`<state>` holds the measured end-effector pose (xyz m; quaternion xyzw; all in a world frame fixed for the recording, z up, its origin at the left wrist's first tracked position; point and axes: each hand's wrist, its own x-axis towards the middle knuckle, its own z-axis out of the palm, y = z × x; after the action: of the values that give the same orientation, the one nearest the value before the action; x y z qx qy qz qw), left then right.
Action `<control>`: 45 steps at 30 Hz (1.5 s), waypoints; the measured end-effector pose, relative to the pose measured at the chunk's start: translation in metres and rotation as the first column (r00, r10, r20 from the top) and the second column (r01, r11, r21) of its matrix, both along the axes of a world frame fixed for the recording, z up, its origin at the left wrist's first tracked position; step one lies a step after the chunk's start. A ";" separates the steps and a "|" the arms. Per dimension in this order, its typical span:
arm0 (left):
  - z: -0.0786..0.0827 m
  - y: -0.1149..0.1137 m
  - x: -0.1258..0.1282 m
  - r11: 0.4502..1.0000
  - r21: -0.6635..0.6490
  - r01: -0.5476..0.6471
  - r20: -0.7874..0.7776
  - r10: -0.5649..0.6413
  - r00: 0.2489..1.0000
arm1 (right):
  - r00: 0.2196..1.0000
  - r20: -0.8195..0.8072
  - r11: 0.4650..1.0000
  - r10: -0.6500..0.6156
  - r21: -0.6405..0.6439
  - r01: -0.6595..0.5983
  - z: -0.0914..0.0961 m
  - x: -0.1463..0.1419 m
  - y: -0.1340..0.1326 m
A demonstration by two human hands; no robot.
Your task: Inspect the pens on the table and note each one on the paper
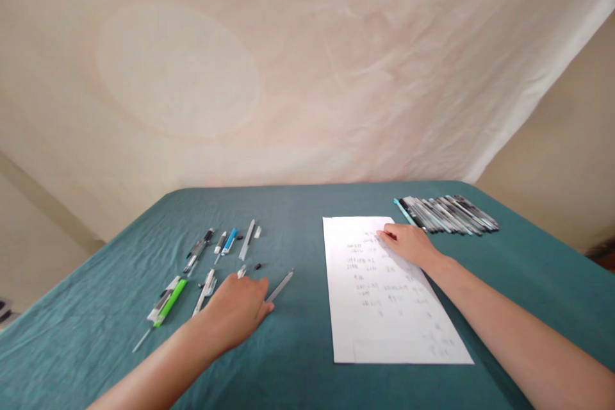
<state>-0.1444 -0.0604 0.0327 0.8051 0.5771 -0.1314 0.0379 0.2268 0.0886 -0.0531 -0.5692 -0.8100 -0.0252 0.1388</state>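
My left hand lies palm down on the teal tablecloth, fingers together, its fingertips touching a grey pen barrel. Around it lie taken-apart pens: a green one, a blue one, a black one, a white barrel and small loose parts. My right hand rests flat on the upper right of a white sheet of paper with faint handwriting. Nothing shows in either hand.
A row of several dark and silver pens lies side by side at the far right of the table. A pale cloth hangs behind the table. The table's far edge runs just beyond the pens.
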 end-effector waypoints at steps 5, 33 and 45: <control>0.001 0.011 0.026 0.996 -0.068 -0.054 0.070 0.059 0.996 | 1.000 -0.008 1.000 -0.001 -0.004 0.001 0.001 -0.001 -0.001; -0.018 0.086 0.024 0.867 -0.495 -0.053 0.706 0.437 0.557 | 0.793 0.039 0.793 0.608 0.010 -0.609 0.062 -0.110 -0.063; -0.031 0.105 0.020 0.706 -0.706 0.055 0.667 0.689 -0.285 | 0.517 0.409 0.552 0.752 0.037 -0.833 0.049 -0.171 -0.080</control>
<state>-0.1245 0.0443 0.0014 0.3583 0.4875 0.3969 0.6902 0.0562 0.0088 -0.0042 -0.0993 -0.9820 -0.1510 0.0542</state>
